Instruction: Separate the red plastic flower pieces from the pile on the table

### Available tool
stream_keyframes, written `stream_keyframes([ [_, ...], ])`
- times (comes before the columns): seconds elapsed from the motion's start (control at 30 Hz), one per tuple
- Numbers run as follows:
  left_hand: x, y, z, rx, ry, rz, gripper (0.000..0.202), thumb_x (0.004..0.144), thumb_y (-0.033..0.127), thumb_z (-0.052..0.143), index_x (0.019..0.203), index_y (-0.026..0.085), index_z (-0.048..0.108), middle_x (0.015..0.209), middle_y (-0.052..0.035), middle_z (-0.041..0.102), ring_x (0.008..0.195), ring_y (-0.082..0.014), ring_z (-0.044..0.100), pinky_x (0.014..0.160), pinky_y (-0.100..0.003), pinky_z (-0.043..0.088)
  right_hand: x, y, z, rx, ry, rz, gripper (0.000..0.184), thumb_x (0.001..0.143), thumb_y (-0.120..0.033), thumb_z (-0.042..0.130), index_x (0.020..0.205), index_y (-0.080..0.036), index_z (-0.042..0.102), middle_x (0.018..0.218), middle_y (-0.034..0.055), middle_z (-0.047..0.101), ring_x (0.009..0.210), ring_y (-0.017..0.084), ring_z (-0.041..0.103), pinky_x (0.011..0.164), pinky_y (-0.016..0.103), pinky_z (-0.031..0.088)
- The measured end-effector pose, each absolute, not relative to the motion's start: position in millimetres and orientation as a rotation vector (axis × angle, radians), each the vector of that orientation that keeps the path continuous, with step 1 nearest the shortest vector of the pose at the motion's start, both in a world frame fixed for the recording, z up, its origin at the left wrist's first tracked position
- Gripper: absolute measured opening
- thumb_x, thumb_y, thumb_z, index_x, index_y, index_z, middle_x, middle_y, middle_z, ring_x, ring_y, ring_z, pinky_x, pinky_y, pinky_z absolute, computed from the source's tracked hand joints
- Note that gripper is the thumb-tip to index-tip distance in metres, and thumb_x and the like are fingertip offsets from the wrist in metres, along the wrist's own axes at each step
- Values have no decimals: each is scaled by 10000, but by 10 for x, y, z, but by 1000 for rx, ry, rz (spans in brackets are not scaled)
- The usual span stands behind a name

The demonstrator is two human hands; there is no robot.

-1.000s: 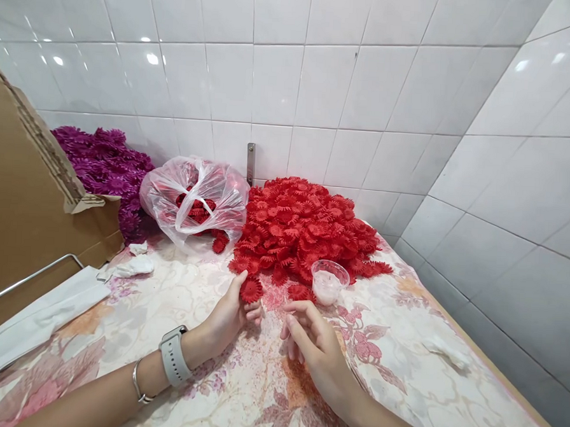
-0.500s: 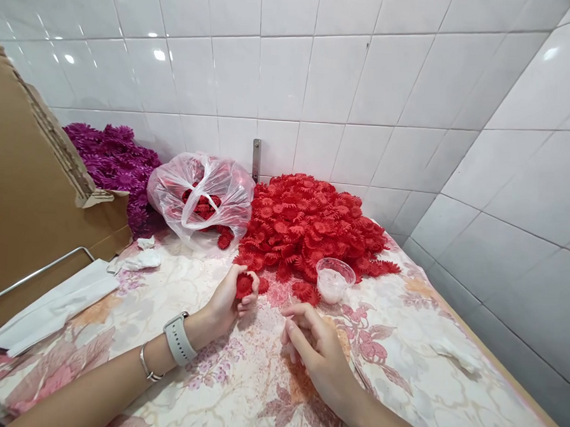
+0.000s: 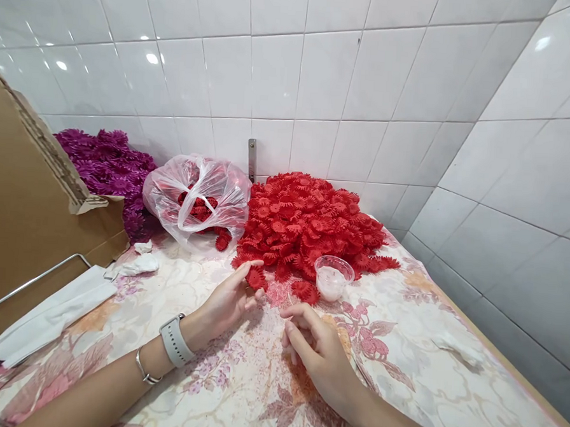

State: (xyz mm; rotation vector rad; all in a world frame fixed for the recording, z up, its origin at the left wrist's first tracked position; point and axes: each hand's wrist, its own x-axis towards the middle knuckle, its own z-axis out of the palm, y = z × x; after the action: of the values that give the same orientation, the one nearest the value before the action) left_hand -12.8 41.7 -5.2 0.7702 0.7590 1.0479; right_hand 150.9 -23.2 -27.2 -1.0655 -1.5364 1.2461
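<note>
My left hand [image 3: 227, 303], with a pale watch strap [image 3: 176, 340] and a bracelet at the wrist, has its fingers loosely spread. A small red fabric flower [image 3: 256, 278] sits at its fingertips, apparently loose from the grip. My right hand [image 3: 318, 349] is curled above the tablecloth, thumb and fingers drawn together. What it holds, if anything, is hidden; a thin edge shows beside the wrist. Beyond it lie a few red flowers [image 3: 305, 291] and a clear plastic cup [image 3: 332, 280] with whitish contents. A large heap of red flowers [image 3: 308, 224] rises behind both hands.
A clear plastic bag [image 3: 197, 196] of red flowers stands left of the heap, with purple flowers [image 3: 108, 172] behind. A cardboard box [image 3: 33, 187] borders the left side. Crumpled white tissue [image 3: 134, 266] lies on the floral tablecloth [image 3: 429, 387]. Tiled walls [image 3: 320, 81] close the back and right.
My left hand has opened from around the red flower, its fingers straightening towards the heap. My right hand has hardly moved. The view has shifted slightly.
</note>
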Motion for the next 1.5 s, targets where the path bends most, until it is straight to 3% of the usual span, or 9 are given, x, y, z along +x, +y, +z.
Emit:
stream_keyframes([
  [0.1,-142,421,-49,862,690,1094,240,748,264,620,972,182,590,859,-39,590,757,-133,561,669,-223,459,1510,-228,-281,-1065,-1541,1253,167,864,-350,412,910,-197,460,614,-40,467,547,116,475,517,240,388],
  [0.17,-157,423,-62,927,684,1103,222,709,236,665,908,158,608,854,-46,588,757,-140,551,693,-241,451,1512,-227,-284,-1066,-1542,1256,158,862,-342,413,906,-198,460,619,-38,475,550,116,481,519,239,388],
  [0.53,-206,451,-98,921,772,1035,245,732,369,651,737,138,568,570,49,445,399,-16,282,367,-144,185,1507,-229,-279,-1074,-1537,1292,136,868,-325,404,902,-201,448,629,-38,469,549,111,462,508,232,358],
  [0.7,-164,442,-95,805,668,1066,295,822,455,500,878,181,594,730,-6,532,552,-78,467,481,-178,372,1517,-223,-284,-1074,-1577,1269,142,873,-322,395,892,-194,454,617,-38,465,542,113,458,510,237,350],
  [0.83,-153,441,-78,709,660,1094,207,860,289,479,735,154,573,802,-36,574,652,-108,540,591,-217,446,1522,-226,-295,-1078,-1576,1284,147,872,-326,394,891,-194,456,601,-41,459,523,112,447,498,237,341],
  [1.0,-162,429,-35,618,727,1069,148,877,219,441,783,178,548,988,-82,611,818,-169,600,677,-268,481,1520,-211,-319,-1100,-1600,1255,145,873,-315,390,898,-197,471,604,-38,462,540,120,466,510,243,345],
  [1.13,-171,449,-27,639,706,1136,248,890,306,416,763,151,562,814,-68,611,614,-106,558,541,-199,453,1519,-209,-311,-1098,-1590,1280,141,871,-311,392,895,-195,469,608,-37,463,541,118,461,515,243,354],
  [1.3,-192,490,-69,734,801,1085,291,829,372,523,662,133,507,567,36,474,397,-20,355,366,-110,285,1528,-226,-286,-1096,-1580,1283,133,857,-305,406,876,-191,470,607,-37,463,544,118,462,518,243,358],
  [1.5,-190,438,-45,796,829,1020,348,859,353,463,606,125,535,351,89,299,287,-19,180,299,-122,132,1527,-220,-280,-1106,-1606,1270,140,857,-304,400,876,-190,478,585,-44,452,518,113,434,501,241,340],
])
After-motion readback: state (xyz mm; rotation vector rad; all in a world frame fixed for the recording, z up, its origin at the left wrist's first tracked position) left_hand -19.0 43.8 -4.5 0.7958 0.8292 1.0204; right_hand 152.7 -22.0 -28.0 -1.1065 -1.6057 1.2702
